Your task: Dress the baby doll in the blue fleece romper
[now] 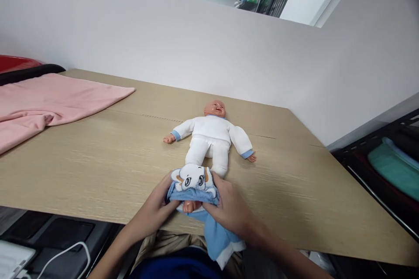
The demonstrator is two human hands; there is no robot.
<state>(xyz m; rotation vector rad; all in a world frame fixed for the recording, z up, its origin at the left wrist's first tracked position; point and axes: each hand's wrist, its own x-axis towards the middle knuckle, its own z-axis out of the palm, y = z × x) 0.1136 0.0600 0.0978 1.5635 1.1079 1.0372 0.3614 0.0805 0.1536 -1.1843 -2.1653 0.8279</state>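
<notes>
A baby doll (211, 130) lies on its back on the wooden table, dressed in white with light-blue cuffs, its head away from me. At the doll's feet I hold a blue and white baby garment (193, 194) with an animal face stitched on it. My left hand (163, 200) grips the garment's left side and my right hand (227, 200) its right side, thumbs nearest me. One doll foot (191, 206) shows below the blue band between my thumbs; the other foot is hidden. A blue part with a white cuff hangs over the table's front edge.
A pink cloth (65, 96) is spread at the left, in front of a red and black object (22, 67). White walls (196, 48) stand behind and to the right. A dark rack (389, 161) with folded cloths is at the right. A white cable (67, 250) lies at lower left.
</notes>
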